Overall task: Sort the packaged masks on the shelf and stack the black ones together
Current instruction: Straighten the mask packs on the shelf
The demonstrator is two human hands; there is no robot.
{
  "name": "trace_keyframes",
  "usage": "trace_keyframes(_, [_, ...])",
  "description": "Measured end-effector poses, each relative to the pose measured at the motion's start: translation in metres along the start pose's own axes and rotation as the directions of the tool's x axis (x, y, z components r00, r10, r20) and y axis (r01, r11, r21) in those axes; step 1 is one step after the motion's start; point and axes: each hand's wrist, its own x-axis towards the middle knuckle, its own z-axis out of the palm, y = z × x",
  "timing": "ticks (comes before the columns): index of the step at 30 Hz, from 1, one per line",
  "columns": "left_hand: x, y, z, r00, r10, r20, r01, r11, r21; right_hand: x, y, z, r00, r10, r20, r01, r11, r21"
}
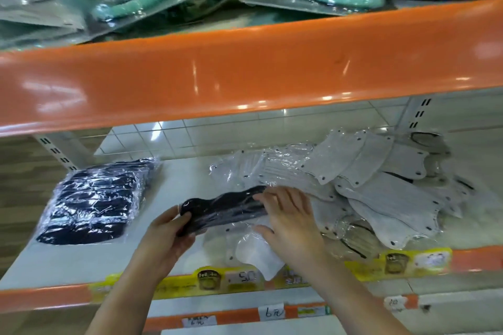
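fingers (187,219) of left hand (166,236) curled round black mask pack's (226,211) left end

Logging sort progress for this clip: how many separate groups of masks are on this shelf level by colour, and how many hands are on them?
Black mask groups: 2, the stack of black masks at left and the black mask pack held by both hands
Grey-white mask groups: 1, the loose pile of grey masks at right
Hands: 2, left hand, right hand
Total: 5
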Motion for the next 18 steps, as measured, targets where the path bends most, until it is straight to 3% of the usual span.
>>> trace_keyframes(4, [-0.004,0.015,-0.021,0.997,-0.009,0.076,0.005,0.999,0.054,0.006,-0.016,0.02,1.0,0.006,0.026,-0.009,0.992,0.127])
trace_keyframes(7, [0.005,0.024,-0.038,0.987,0.16,-0.002,-0.149,0.922,0.357,0.012,-0.033,0.027,1.0,0.019,0.018,-0.022,0.981,0.191])
trace_keyframes(8, [0.009,0.026,-0.044,0.961,0.275,-0.013,-0.224,0.809,0.544,0.015,-0.04,0.029,1.0,0.019,0.015,-0.021,0.984,0.179])
trace_keyframes(10, [0.008,0.03,-0.057,0.846,0.517,0.13,-0.377,0.409,0.831,0.022,-0.054,0.032,1.0,0.022,-0.007,-0.02,0.987,0.158])
trace_keyframes(11, [0.005,0.033,-0.063,0.774,0.579,0.255,-0.448,0.216,0.868,0.026,-0.063,0.034,0.999,0.03,-0.028,-0.025,0.987,0.161])
trace_keyframes(14, [-0.005,0.043,-0.08,0.619,0.625,0.475,-0.485,-0.172,0.857,0.038,-0.089,0.039,0.992,0.042,-0.12,-0.017,0.98,0.199])
trace_keyframes(16, [-0.007,0.048,-0.09,0.521,0.647,0.556,-0.449,-0.346,0.824,0.047,-0.108,0.041,0.987,0.026,-0.159,0.013,0.972,0.235])
trace_keyframes(18, [-0.001,0.052,-0.103,0.491,0.681,0.543,-0.441,-0.343,0.829,0.057,-0.127,0.043,0.981,0.009,-0.192,0.043,0.964,0.263])
